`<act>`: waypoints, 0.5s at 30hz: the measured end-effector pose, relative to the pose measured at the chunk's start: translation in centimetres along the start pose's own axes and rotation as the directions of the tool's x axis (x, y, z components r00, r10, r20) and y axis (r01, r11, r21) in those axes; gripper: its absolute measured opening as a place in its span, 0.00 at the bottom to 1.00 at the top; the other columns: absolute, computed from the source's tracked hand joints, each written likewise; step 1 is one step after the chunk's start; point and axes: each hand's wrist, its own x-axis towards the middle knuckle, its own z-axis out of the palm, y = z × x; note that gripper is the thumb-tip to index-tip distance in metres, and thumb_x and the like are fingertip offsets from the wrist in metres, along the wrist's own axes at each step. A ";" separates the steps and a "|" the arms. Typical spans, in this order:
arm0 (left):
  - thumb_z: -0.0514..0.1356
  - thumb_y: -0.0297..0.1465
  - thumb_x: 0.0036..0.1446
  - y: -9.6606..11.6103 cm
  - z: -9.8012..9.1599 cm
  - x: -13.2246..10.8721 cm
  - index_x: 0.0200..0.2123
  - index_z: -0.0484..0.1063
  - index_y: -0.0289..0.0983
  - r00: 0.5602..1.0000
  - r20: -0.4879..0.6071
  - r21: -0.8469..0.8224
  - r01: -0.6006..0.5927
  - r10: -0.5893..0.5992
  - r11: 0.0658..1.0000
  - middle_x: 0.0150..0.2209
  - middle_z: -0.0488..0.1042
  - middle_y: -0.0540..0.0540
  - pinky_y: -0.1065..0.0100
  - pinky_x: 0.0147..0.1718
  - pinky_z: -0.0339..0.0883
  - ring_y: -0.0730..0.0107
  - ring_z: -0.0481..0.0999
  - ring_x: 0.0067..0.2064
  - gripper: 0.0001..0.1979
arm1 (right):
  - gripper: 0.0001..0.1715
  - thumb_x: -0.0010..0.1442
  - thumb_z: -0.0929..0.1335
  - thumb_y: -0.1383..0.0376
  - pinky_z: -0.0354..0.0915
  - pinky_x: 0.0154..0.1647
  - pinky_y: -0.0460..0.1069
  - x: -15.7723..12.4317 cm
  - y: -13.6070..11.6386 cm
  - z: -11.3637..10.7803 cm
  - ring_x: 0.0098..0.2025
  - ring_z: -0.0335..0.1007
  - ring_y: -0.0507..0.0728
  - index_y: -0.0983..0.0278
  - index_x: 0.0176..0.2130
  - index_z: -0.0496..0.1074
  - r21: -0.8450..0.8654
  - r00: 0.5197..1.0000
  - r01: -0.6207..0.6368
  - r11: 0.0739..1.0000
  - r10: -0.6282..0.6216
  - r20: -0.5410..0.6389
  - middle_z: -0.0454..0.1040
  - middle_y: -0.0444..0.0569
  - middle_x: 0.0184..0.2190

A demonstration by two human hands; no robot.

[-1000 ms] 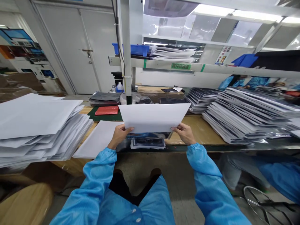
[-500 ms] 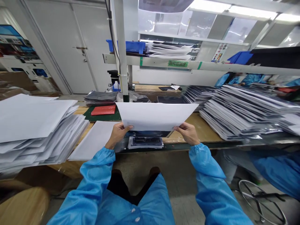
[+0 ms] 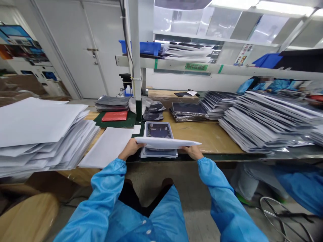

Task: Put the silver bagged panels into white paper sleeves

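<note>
My left hand [image 3: 131, 148] and my right hand [image 3: 192, 151] each grip one end of a white envelope-like sheet [image 3: 166, 142], held nearly flat and edge-on over the bench's front edge. Both hands are closed on it. Just beyond and below it lies a dark panel [image 3: 159, 130] on a small pile of grey bags [image 3: 158, 153]. A single white sheet [image 3: 107, 147] lies flat left of my left hand.
A tall stack of white sheets [image 3: 40, 134] fills the left. Large stacks of bagged dark panels [image 3: 267, 121] cover the right of the wooden bench [image 3: 209, 134]. A white post [image 3: 135, 60] rises behind, beside a red pad [image 3: 114, 116]. A co-worker in blue [image 3: 300, 188] sits right.
The white sheet was held up facing me and hid the panel; it has been tipped down to nearly flat and lowered, so the dark panel shows behind it.
</note>
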 end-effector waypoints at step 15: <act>0.69 0.47 0.48 1.0 0.8 -3.1 0.30 0.70 0.33 0.939 0.104 -0.437 0.339 -0.327 0.833 0.20 0.74 0.47 0.75 0.17 0.61 0.75 0.69 0.18 0.23 | 0.25 0.40 0.81 0.51 0.67 0.21 0.44 -2.6 -2.0 0.5 0.22 0.68 0.50 0.66 0.28 0.75 0.432 0.957 -0.291 0.854 0.252 0.147 0.75 0.44 0.23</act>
